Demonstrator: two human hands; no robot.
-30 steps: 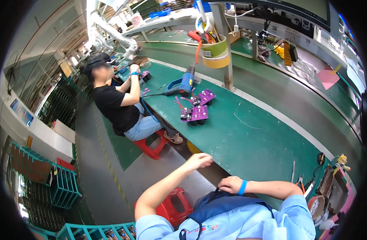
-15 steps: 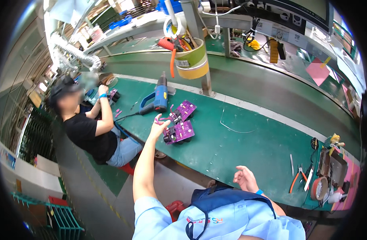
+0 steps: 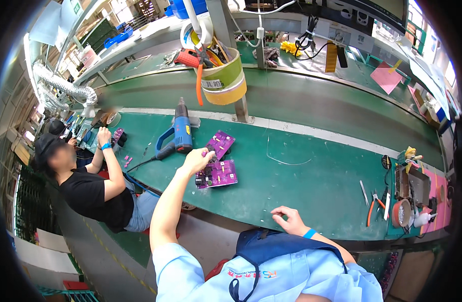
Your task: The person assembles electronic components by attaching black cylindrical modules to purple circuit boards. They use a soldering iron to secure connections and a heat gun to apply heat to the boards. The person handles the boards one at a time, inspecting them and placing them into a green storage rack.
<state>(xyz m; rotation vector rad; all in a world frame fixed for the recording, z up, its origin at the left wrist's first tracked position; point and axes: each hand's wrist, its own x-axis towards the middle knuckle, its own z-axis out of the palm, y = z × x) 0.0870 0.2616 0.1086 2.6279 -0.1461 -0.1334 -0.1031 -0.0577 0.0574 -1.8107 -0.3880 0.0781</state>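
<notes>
Two purple circuit boards lie at mid-table: an upper board [image 3: 221,143] and a lower board [image 3: 218,173] with black parts on it. My left hand [image 3: 196,160] reaches over the upper board's left edge. Its fingers are pinched on a small purple piece [image 3: 204,153], mostly covered by the fingertips. Whether the piece is joined to the board cannot be made out. My right hand [image 3: 288,220] is at the bench's near edge, holding nothing, fingers loosely bent and thumb apart. A blue heat gun [image 3: 182,132] lies beyond my left hand, its cord running left.
The green bench [image 3: 311,186] holds a bent wire [image 3: 286,163], orange-handled pliers [image 3: 374,207] and a parts box [image 3: 411,183] on the right. A tool-filled tub [image 3: 223,80] hangs from a post. A co-worker [image 3: 92,186] sits at the left.
My left fingers have closed from a spread pose and come to the upper board's edge. My right hand has lowered toward the bench edge. The whole view has shifted.
</notes>
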